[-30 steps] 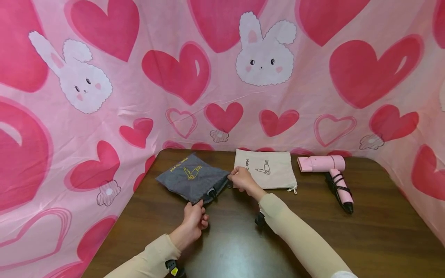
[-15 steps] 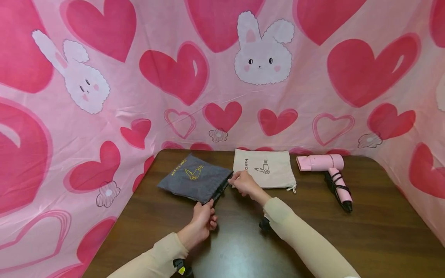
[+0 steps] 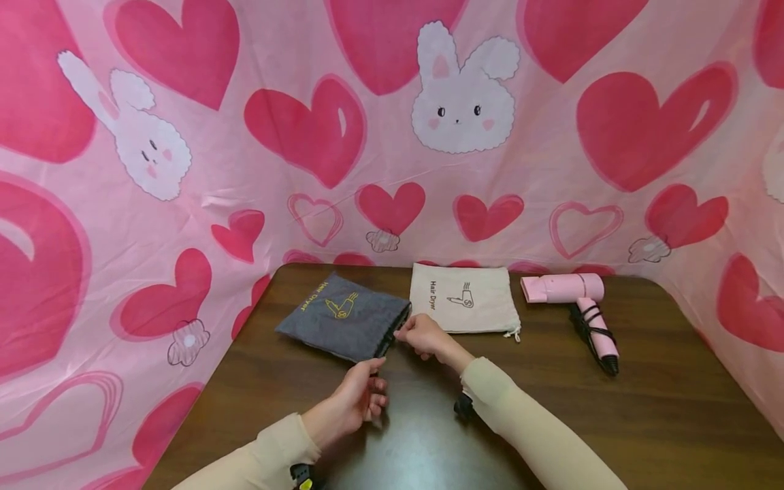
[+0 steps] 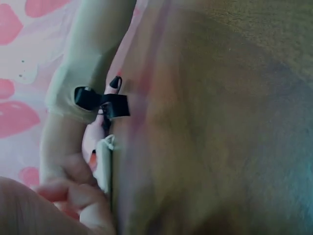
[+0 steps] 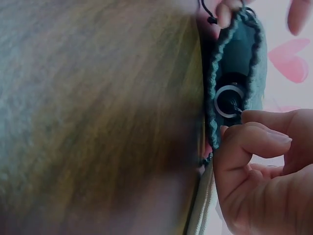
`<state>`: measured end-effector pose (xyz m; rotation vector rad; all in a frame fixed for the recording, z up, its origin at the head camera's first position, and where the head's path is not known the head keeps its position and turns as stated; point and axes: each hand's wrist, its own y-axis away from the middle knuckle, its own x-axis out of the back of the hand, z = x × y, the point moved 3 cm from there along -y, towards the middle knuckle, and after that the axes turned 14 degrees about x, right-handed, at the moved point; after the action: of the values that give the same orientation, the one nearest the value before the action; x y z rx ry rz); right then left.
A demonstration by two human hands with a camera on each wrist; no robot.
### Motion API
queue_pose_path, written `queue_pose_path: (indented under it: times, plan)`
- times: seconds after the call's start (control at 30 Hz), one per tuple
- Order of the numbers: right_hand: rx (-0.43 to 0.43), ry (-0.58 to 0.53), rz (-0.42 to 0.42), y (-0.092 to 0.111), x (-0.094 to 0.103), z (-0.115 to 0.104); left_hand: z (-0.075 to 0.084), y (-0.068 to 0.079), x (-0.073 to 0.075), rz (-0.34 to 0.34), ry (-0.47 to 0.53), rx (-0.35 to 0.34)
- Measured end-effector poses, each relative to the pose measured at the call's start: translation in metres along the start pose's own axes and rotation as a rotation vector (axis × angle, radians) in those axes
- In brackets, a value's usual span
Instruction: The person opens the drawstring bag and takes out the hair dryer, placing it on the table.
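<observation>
A grey drawstring bag (image 3: 343, 316) printed "Hair Dryer" in yellow lies at the table's back left, its mouth facing the hands. Inside the mouth, the right wrist view shows a dark round end with a pale ring (image 5: 230, 100). My right hand (image 3: 424, 336) pinches the bag's rim with thumb and index finger. At the near corner of the mouth is my left hand (image 3: 352, 398), its thumb extended and other fingers loosely bent. One left fingertip (image 5: 225, 13) touches that corner in the right wrist view, while another digit stands apart from the cloth.
A beige drawstring bag (image 3: 471, 306), also printed "Hair Dryer", lies flat at the back centre, just beyond my right hand. Right of it lies a pink hair dryer (image 3: 572, 288) with its black cord wound round the handle. A heart-and-rabbit cloth (image 3: 527, 163) walls the brown table (image 3: 649, 422).
The bag's mouth has drawn over the dark end that stuck out a second ago. My left hand shifted right and its grip on the corner loosened; the right hand moved slightly down the rim.
</observation>
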<state>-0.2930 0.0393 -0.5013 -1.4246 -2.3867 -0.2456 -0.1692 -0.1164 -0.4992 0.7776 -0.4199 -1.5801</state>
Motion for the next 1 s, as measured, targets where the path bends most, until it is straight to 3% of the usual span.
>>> queue_pose_path:
  times: [0.17,0.3,0.4,0.47,0.7,0.87,1.0]
  plan:
    - [-0.005,-0.007,-0.001,0.001,0.000,-0.001,0.018,0.009,0.007,-0.080,-0.217,0.042]
    - [0.002,-0.023,-0.010,0.000,-0.002,-0.002,0.035,0.012,0.020,-0.054,-0.499,-0.040]
    - [0.000,-0.028,-0.016,0.000,-0.004,-0.002,0.049,0.011,0.029,0.036,-0.674,-0.145]
    - [-0.005,-0.029,-0.018,0.001,-0.005,-0.002,0.060,0.010,0.035,0.113,-0.737,-0.205]
    - [-0.004,-0.050,-0.042,0.005,-0.007,-0.001,0.111,0.010,0.062,0.363,-0.820,-0.362]
    - [0.001,-0.067,-0.055,0.007,-0.007,0.000,0.153,0.011,0.086,0.477,-0.878,-0.447]
    - [0.010,-0.066,-0.060,0.009,-0.006,0.000,0.175,0.004,0.109,0.569,-0.953,-0.474]
